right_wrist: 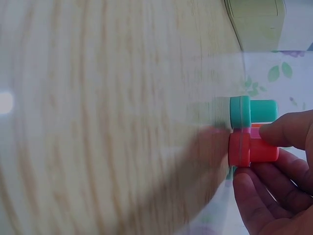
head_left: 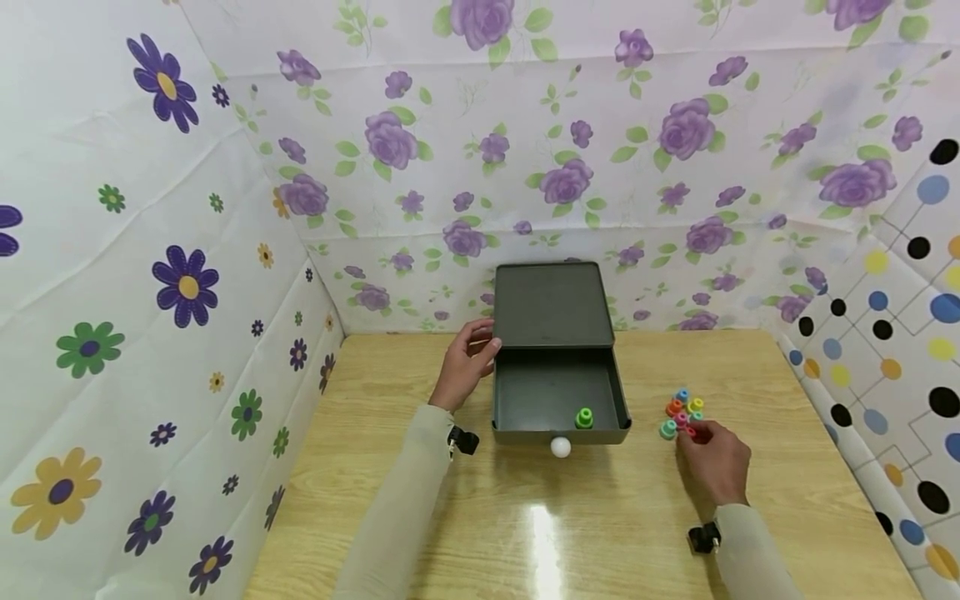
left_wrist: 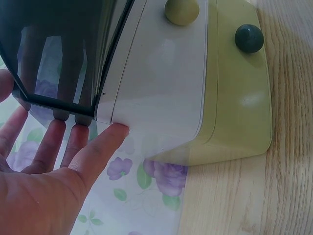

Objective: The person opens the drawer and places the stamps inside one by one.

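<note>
A small drawer cabinet (head_left: 553, 304) with a dark grey top stands against the back wall. Its top drawer (head_left: 525, 392) is pulled out, with a white knob (head_left: 560, 447) on the front and a green toy stamp (head_left: 584, 418) inside. My left hand (head_left: 465, 367) touches the cabinet's left side, fingers extended. In the right wrist view, the thumb and fingers of my right hand (head_left: 716, 458) pinch a red toy stamp (right_wrist: 254, 149) that stands on the table. A teal toy stamp (right_wrist: 253, 112) is right beside it. Several more, among them a yellow toy stamp (head_left: 696, 405), cluster around.
The left wrist view shows a yellow lower drawer (left_wrist: 237, 107) with a dark green knob (left_wrist: 249, 38), closed. Flowered cloth (head_left: 420, 200) hangs behind the wooden table (head_left: 480, 533), and patterned cloths line both sides.
</note>
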{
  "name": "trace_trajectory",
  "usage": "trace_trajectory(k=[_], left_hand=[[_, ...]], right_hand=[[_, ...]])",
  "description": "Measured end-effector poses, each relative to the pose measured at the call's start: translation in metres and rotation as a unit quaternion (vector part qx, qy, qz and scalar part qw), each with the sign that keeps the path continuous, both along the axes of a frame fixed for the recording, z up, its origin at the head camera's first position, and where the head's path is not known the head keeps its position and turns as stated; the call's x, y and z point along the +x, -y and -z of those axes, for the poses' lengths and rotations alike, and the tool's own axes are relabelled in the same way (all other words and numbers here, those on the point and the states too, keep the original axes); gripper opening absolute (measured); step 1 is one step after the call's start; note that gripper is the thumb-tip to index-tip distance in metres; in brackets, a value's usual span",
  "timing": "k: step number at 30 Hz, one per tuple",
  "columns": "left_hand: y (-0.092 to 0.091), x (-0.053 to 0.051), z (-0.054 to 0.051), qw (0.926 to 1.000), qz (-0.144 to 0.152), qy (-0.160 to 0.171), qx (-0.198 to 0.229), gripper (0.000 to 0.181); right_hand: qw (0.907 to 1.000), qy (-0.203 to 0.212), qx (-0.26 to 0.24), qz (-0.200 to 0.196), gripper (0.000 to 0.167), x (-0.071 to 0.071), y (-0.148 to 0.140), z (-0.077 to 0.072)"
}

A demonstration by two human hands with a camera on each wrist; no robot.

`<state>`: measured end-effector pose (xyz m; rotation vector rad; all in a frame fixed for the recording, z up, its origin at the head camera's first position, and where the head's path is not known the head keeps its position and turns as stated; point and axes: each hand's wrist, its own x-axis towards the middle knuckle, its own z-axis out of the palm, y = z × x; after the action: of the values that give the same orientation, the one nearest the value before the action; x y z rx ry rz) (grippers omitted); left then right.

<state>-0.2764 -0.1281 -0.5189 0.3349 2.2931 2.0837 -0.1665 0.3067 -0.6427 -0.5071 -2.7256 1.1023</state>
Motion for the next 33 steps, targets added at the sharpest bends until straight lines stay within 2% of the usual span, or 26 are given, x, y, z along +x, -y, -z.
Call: trace_trajectory(k=[5, 17, 24, 33], left_hand=[[0.0, 0.001, 0.0, 1.0, 0.002, -0.004, -0.002, 0.044], [0.0, 0.001, -0.001, 1.0, 0.001, 0.001, 0.001, 0.046], [-0.001, 0.001, -0.003, 1.0, 0.002, 0.004, 0.006, 0.049], [-0.001, 0.001, 0.0, 1.0, 0.002, -0.006, 0.004, 0.046]], right_hand=[[1.0, -0.004, 0.0, 0.001, 0.037, 0.002, 0.0, -0.003], [0.9993, -0.035, 0.012, -0.006, 0.038, 0.005, 0.002, -0.024], [0.9959, -0.086, 0.026, -0.013, 0.038, 0.003, 0.006, -0.049], [0.984, -0.165, 0.028, -0.061, 0.037, 0.0, 0.023, -0.086]])
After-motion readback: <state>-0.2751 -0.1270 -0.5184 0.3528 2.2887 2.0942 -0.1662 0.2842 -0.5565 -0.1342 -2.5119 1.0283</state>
